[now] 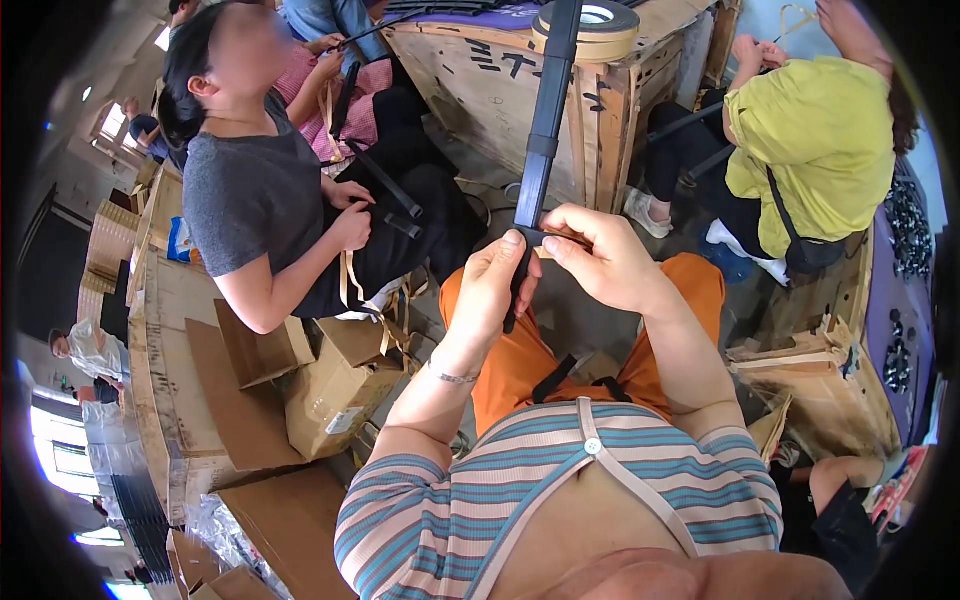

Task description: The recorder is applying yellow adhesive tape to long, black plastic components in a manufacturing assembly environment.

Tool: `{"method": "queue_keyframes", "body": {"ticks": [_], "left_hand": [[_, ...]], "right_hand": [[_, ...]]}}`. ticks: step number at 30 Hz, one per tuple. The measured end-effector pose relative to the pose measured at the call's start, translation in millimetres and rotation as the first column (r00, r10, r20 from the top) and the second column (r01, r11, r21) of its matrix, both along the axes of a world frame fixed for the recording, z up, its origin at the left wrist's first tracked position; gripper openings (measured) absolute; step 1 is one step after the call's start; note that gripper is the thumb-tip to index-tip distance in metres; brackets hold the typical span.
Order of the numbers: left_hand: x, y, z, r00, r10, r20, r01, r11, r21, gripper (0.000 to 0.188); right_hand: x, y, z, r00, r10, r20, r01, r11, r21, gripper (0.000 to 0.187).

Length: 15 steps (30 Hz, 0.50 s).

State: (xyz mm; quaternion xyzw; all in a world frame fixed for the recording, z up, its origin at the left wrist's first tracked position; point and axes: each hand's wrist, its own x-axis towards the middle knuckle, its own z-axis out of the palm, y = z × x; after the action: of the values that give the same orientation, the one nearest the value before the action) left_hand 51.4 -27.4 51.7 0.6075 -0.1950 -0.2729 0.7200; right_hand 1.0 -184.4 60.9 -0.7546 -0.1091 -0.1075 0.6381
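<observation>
A long, flat black bar (pixel 548 120) rises from my hands toward the wooden crate, with a band partway along it and a crosswise black piece at its lower end. My left hand (pixel 492 280) is closed around that lower end, thumb pressed on top near the crosswise piece. From the other side, my right hand (pixel 605 262) pinches the crosswise piece between thumb and fingers. A bit of tan strip shows between the hands; which finger holds it is hidden. Both hands are above my lap, over orange trousers (pixel 690 290).
Rolls of tape (pixel 590 28) sit on a wooden crate (pixel 500 110) ahead. A co-worker in grey (pixel 260 190) sits at left, another in yellow-green (pixel 815 140) at right. Opened cardboard boxes (pixel 335 390) stand at left; a purple-topped bench (pixel 900 300) with small black parts is at right.
</observation>
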Motion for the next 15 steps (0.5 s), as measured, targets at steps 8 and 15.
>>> {"method": "queue_keyframes", "body": {"ticks": [8, 15], "left_hand": [[1, -5, -4, 0.997, -0.008, -0.073, 0.002, 0.997, -0.079, 0.045], [2, 4, -6, 0.998, -0.014, -0.064, 0.008, 0.996, -0.086, 0.046]], "right_hand": [[0, 6, 5, 0.991, -0.107, -0.083, 0.105, 0.994, -0.031, 0.009], [4, 16, 6, 0.987, -0.157, 0.042, 0.161, 0.979, -0.123, 0.009]]}}
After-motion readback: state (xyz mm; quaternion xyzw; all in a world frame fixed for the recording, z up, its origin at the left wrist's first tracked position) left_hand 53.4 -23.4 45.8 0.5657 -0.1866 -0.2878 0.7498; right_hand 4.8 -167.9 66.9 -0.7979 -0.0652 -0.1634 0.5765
